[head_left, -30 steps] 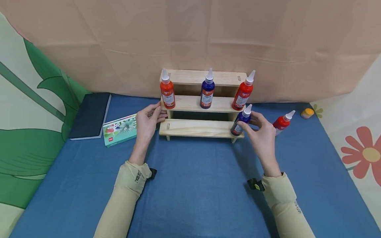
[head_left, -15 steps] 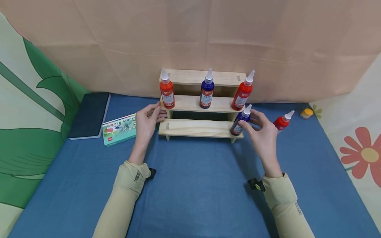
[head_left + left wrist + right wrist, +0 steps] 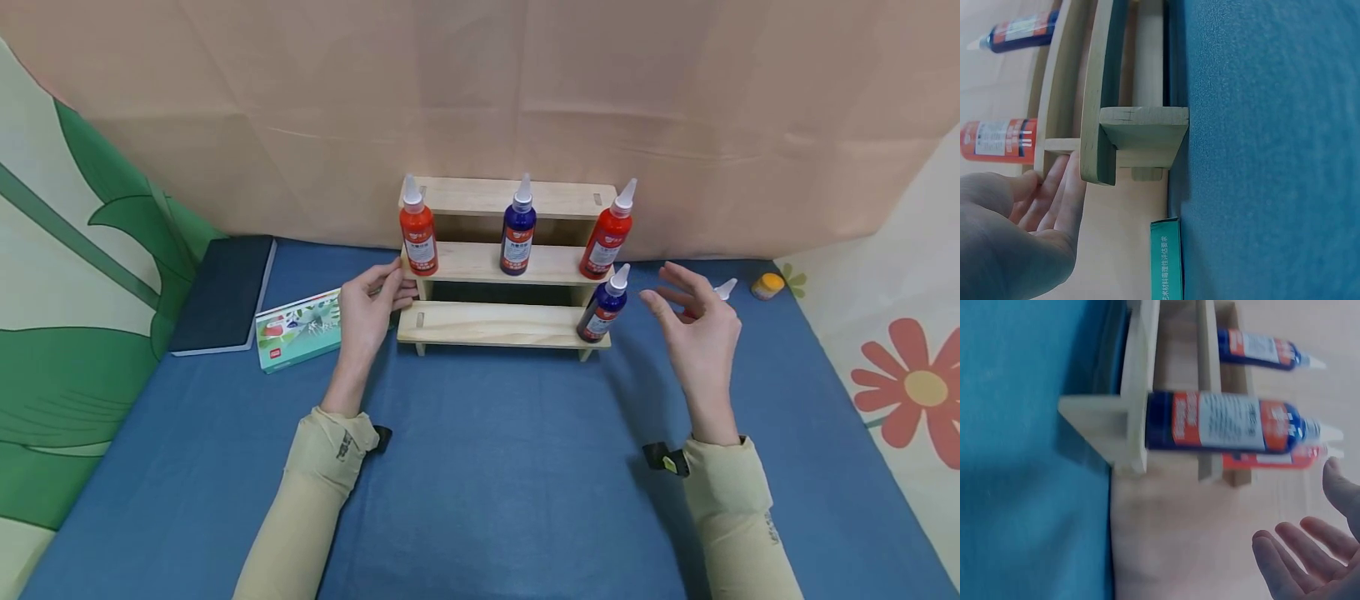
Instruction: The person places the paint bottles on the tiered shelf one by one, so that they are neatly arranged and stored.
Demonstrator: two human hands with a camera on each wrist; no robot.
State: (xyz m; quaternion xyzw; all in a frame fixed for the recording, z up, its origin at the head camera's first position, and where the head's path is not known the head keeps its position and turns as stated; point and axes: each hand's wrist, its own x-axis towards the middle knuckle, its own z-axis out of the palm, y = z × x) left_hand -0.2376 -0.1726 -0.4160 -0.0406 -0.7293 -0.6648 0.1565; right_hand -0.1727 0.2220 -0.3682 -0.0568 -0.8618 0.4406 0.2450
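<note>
A three-tier wooden display rack (image 3: pixel 495 323) stands against the back. My left hand (image 3: pixel 367 308) pinches the left end of its middle tier, thumb and fingers around the board in the left wrist view. On that tier stand an orange-red paint bottle (image 3: pixel 418 235), a dark blue paint bottle (image 3: pixel 517 237) and a red paint bottle (image 3: pixel 604 243). Another blue paint bottle (image 3: pixel 1225 422) stands at the right end of the lowest tier. My right hand (image 3: pixel 701 333) is apart from it to the right, fingers spread and holding nothing. Behind this hand, another bottle shows only its white nozzle (image 3: pixel 726 288).
A small yellow-capped jar (image 3: pixel 767 286) is at the table's far right. On the left lie a dark notebook (image 3: pixel 223 292) and a green box (image 3: pixel 300 329), partly behind my left hand. A tan cloth (image 3: pixel 480 92) hangs behind the rack over the blue tablecloth's (image 3: pixel 480 467) back edge.
My right hand has let go of the blue bottle on the lowest tier and moved right, now covering most of the loose red bottle. The left hand keeps its hold on the rack.
</note>
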